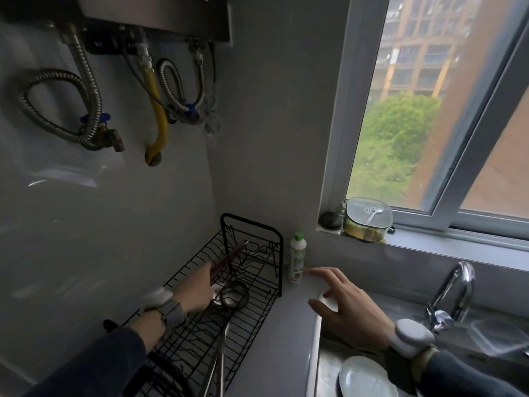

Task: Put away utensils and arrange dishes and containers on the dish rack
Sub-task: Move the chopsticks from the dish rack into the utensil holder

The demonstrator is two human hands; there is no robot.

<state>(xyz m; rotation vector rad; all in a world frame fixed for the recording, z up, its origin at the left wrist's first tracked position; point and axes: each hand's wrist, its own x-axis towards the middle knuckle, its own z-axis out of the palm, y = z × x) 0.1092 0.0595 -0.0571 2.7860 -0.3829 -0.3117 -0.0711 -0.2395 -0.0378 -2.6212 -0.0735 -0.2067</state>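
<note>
Pinching dark chopsticks [229, 259] in my left grip [197, 290] over the dish rack [257, 305], I am spreading my right grip [346, 305] above the desk [274, 339].

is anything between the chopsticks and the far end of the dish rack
Nothing visible blocks them. The left hand holds the chopsticks above the dish rack, tips toward its far end; the ladle lies lower, nearer.
</note>
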